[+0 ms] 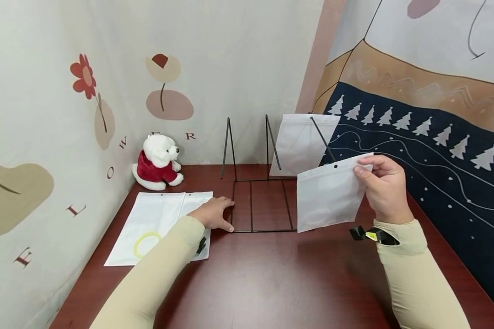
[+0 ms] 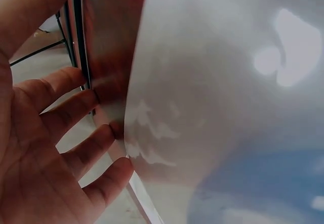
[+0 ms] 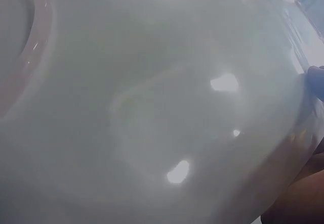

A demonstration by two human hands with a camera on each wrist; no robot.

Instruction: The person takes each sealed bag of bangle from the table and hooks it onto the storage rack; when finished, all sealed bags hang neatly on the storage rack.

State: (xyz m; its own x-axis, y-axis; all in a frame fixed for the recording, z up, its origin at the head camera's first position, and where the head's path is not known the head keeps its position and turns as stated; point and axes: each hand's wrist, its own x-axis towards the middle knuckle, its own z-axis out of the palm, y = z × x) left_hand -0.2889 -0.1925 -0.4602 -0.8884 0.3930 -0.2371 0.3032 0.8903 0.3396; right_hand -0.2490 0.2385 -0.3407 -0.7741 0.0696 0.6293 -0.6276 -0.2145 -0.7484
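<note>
One bag (image 1: pixel 327 196), pinched at its top corner by the right grip (image 1: pixel 387 187), has its hole (image 1: pixel 335 166) near a prong (image 1: pixel 322 138) of the rack (image 1: pixel 251 205) and should be held flat for alignment, the left grip (image 1: pixel 212 214), spread open, bracing the rack's left edge.

A homelike setting (kind of room unclear): floral drape (image 1: pixel 238 68), reddish-brown table (image 1: pixel 271 278), plush bear (image 1: pixel 156 170).

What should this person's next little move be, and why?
Perhaps guide the hole in the white bag onto the black prong: the right hand pinches the bag, the hole appears near the prong's tip, and the left hand touches the rack.
</note>
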